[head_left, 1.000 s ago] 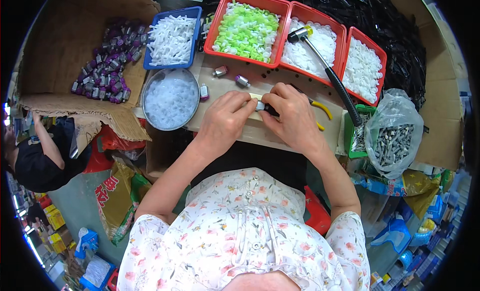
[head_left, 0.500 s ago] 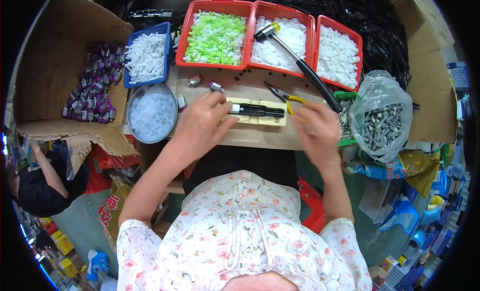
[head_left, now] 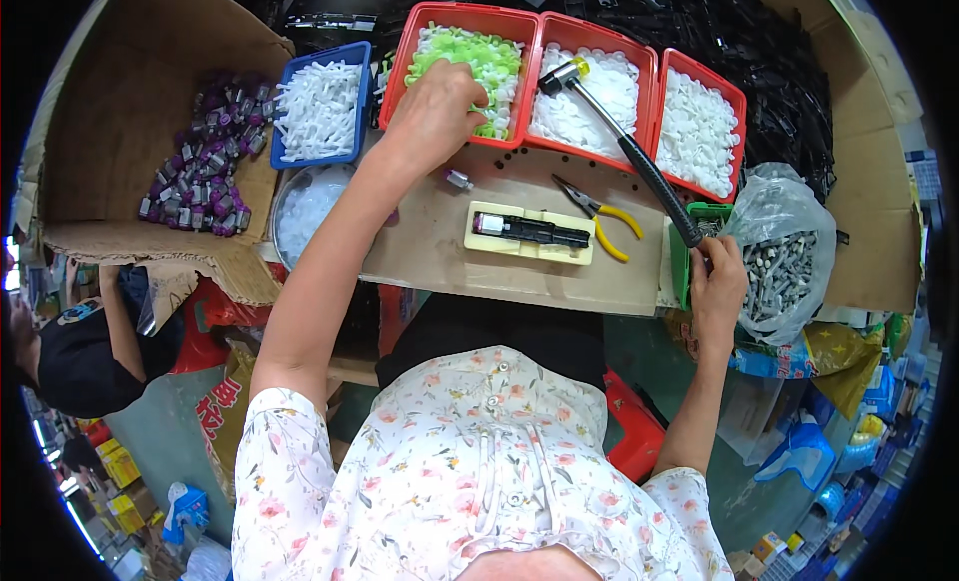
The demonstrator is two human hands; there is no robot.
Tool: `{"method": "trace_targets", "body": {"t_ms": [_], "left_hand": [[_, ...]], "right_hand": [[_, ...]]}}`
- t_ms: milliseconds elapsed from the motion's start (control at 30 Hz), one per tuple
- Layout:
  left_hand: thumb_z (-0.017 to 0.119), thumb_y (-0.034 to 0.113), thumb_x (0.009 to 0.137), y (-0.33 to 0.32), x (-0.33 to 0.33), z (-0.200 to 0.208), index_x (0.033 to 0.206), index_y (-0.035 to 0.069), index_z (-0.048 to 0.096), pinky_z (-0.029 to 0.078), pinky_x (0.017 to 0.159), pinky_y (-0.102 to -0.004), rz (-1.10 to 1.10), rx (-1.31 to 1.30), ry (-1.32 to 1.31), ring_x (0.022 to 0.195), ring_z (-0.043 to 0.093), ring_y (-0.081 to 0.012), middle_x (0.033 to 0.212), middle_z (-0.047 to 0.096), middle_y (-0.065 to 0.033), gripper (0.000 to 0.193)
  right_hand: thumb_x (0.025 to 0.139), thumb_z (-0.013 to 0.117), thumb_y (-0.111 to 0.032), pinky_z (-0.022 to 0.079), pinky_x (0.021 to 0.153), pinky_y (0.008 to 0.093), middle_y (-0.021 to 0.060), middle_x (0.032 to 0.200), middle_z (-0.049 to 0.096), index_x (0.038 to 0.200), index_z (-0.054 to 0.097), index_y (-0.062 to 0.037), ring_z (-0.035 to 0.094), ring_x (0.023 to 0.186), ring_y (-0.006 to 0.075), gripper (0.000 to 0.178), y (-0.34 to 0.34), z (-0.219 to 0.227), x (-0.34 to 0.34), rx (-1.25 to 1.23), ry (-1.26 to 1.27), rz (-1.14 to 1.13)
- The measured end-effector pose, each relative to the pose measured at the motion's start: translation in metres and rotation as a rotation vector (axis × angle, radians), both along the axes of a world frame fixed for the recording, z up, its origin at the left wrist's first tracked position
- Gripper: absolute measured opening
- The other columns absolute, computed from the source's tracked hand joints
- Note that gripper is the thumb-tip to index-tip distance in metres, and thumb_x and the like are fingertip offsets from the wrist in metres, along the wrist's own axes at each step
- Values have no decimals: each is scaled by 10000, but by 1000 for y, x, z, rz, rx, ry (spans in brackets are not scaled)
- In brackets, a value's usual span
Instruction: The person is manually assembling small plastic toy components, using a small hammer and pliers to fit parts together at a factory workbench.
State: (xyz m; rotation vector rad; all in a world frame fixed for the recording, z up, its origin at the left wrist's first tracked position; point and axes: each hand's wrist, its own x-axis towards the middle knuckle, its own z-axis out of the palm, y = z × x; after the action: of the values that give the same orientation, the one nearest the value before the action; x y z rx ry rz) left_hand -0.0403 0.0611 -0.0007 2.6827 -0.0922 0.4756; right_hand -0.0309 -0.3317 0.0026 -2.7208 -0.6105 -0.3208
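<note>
My left hand (head_left: 432, 116) reaches into the red bin (head_left: 521, 131) of small green and white plastic pieces. Its fingers are curled together, with a pale green piece showing at the tips. My right hand (head_left: 721, 286) is bent over the green tray (head_left: 680, 266), close to the end of the hammer handle (head_left: 654, 176); its fingers are curled, and what they pinch is hidden. Between my hands a cream fixture block (head_left: 479, 243) lies on the cardboard worktop, holding a black part (head_left: 544, 231) with a silver cylinder (head_left: 489, 224). Yellow-handled pliers (head_left: 599, 209) lie spread beside it.
Two more red bins (head_left: 659, 106) hold white pieces, with the hammer lying across them. Leftward are a blue bin (head_left: 366, 101), a round dish (head_left: 278, 216) and a carton (head_left: 120, 131) of purple-ended metal parts. A plastic bag (head_left: 819, 246) of metal pieces stands far right.
My left hand has gone from the fixture block up into the red bin of green pieces. My right hand has moved right, from beside the pliers to the green tray. The view has shifted slightly.
</note>
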Motion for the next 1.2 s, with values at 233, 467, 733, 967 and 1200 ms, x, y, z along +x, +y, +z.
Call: {"method": "trace_targets", "body": {"t_ms": [233,467,733,967,1200], "left_hand": [[765,81,756,3,12,-3,833,10,727,524,875,-440,-28,119,124,1011,627,-334,955,679,-151,112],[779,113,756,-2,15,1,882,20,729,524,857,-446,-48,51,122,992,646,-333,948,685,-163,164],[698,-1,745,-4,23,-3,888,23,739,533,797,-456,-42,56,151,918,666,-372,925,682,-198,151],[733,3,752,-5,25,6,948,16,756,535,805,-420,-146,167,129,877,684,-340,914,691,-153,199],[695,30,796,6,22,-2,894,6,723,528,771,-439,-122,38,73,865,672,-349,903,677,-158,105]], "right_hand": [[846,681,-4,476,668,326,122,809,606,907,639,45,605,685,232,89,-5,9,-1,154,96,-75],[877,668,-15,466,678,302,98,802,619,916,634,25,606,721,176,66,-8,19,-3,275,98,-92],[898,656,-22,431,691,270,42,797,580,903,614,12,549,743,121,55,9,49,-18,354,22,-55],[837,661,66,456,709,274,75,813,599,883,610,36,571,748,145,75,42,61,-23,435,7,136],[830,660,79,470,684,280,91,812,611,886,613,43,586,720,162,81,74,60,-23,463,73,266]]}}
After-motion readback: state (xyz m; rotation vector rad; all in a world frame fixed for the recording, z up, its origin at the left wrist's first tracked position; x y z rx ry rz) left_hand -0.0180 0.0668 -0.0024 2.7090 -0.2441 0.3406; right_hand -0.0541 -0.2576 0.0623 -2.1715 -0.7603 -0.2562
